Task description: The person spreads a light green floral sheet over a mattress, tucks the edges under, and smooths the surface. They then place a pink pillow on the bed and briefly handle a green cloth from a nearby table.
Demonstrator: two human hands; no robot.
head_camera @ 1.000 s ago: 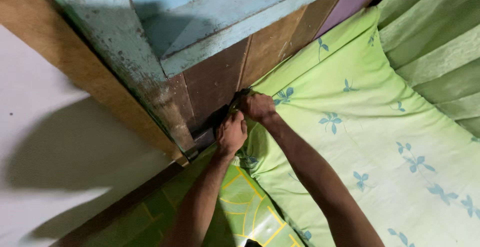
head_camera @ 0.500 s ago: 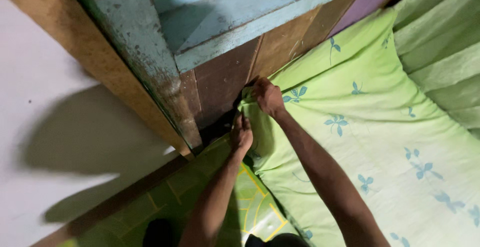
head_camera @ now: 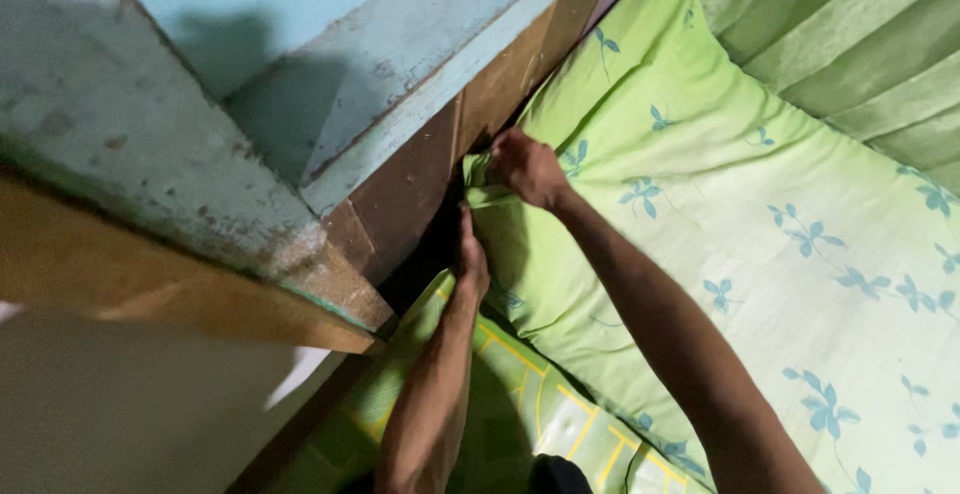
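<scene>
A light green bedsheet [head_camera: 760, 244] with a blue leaf print covers a mattress that lies against a dark wooden board [head_camera: 400, 194]. My right hand [head_camera: 525, 167] is closed on the bunched sheet at the mattress corner, up against the board. My left hand [head_camera: 470, 254] is held flat with its fingers straight, pressed down into the dark gap between the mattress corner and the board. Its fingertips are hidden in the gap.
A worn pale blue wall ledge [head_camera: 330, 94] runs above the board. A green and yellow patterned mat [head_camera: 520, 414] lies under the mattress edge. A ribbed green curtain [head_camera: 860, 44] hangs at the top right. A pale floor [head_camera: 130, 404] is at the lower left.
My left hand has gone from a fist to a flat hand pushed deeper into the gap. My right hand stays on the sheet corner. The camera has moved closer and turned.
</scene>
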